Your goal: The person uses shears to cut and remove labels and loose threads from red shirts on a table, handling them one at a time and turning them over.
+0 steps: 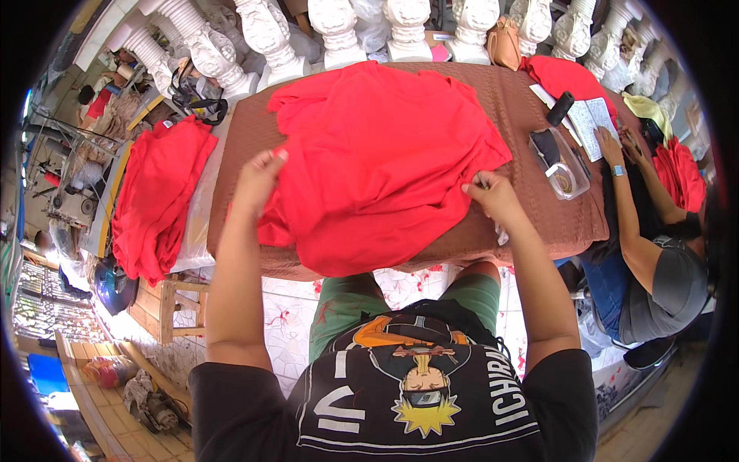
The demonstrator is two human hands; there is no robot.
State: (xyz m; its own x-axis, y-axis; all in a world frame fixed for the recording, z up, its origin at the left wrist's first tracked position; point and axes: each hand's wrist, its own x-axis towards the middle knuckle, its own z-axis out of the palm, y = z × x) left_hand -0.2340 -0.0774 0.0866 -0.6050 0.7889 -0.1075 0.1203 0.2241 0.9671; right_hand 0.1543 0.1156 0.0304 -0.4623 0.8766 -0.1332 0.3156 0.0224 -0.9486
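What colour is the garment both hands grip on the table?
Red garment, plain, clearest in the head view.

Both arms outstretched, left hand (258,179) and right hand (493,196) in closed grip

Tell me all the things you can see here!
red shirt: one, red, spread on the table, held by both hands
table: one, brown cloth cover, centre
pile of red clothes: one, red, left of the table
clear plastic box: one, see-through, right side of the table
notebook: one, white, far right of the table
other person: one, grey top, sitting at right
white pillars: several, white, behind the table
left hand: gripping the shirt's left edge
right hand: pinching the shirt's right edge
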